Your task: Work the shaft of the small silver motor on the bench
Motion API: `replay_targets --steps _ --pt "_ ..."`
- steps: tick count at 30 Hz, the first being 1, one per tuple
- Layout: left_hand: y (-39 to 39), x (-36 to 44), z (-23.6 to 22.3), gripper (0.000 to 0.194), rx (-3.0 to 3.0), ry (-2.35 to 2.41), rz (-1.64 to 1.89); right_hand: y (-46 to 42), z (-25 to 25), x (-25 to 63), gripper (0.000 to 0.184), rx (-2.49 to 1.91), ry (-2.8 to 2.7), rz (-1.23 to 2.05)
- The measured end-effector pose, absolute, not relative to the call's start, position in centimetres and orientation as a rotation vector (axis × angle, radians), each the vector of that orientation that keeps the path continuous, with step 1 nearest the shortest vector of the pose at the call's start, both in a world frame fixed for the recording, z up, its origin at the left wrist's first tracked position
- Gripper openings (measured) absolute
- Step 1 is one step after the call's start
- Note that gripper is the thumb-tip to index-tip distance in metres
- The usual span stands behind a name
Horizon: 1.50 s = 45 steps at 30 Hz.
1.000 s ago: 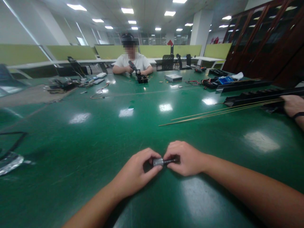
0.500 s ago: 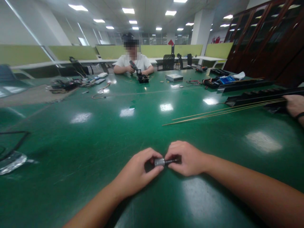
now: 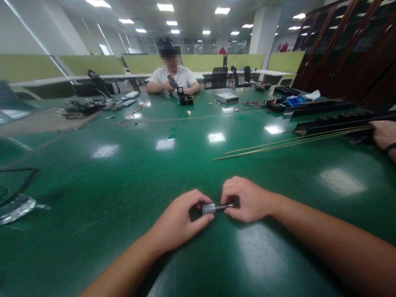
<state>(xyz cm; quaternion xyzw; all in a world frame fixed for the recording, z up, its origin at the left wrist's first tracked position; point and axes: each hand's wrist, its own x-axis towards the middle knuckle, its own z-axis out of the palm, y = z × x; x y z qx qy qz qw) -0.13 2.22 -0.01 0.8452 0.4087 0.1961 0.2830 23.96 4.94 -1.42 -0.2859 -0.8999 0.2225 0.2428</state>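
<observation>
My left hand (image 3: 177,220) grips a short silver metal cylinder (image 3: 208,208) between thumb and fingers, just above the green table. A thin dark shaft (image 3: 220,208) sticks out of the cylinder's right end. Around the far end of that shaft, the thumb and fingers of my right hand (image 3: 247,201) are closed in a pinch. The shaft's tip shows partly between those fingers. Whether shaft and cylinder are one piece or two, I cannot tell.
Long thin brass-coloured rods (image 3: 278,142) reach in from the right, near another person's hand (image 3: 383,134) and black channels (image 3: 340,123). Across the green table (image 3: 139,165), a seated person holds a tool over a black device (image 3: 185,100). A grey box (image 3: 227,98) lies at the back.
My right fingers have slid slightly right along the shaft, away from the cylinder, and more of the shaft shows. My left hand keeps its hold. The view has tilted slightly.
</observation>
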Motion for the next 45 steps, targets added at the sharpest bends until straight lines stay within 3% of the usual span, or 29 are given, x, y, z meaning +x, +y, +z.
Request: replay_targets --steps 14,23,30,36,45 --pt "2.3 -0.1 -0.1 0.016 2.255 1.096 0.518 7.1 -0.5 27.1 0.009 -1.006 -2.508 1.089" --pt "2.5 -0.1 -0.2 0.016 2.262 1.089 0.552 5.8 -0.7 25.0 0.006 -0.881 -2.492 0.906" --pt "2.3 0.4 -0.4 0.022 2.299 1.102 0.627 4.0 -1.7 22.4 0.006 -0.891 -2.373 0.581" --pt "2.4 0.2 -0.1 0.012 2.303 1.061 0.626 4.1 -2.2 22.5 0.009 -0.877 -2.359 0.551" --pt "2.4 0.3 -0.3 0.018 2.346 1.152 0.564 4.1 -2.1 22.6 0.009 -0.816 -2.376 0.537"
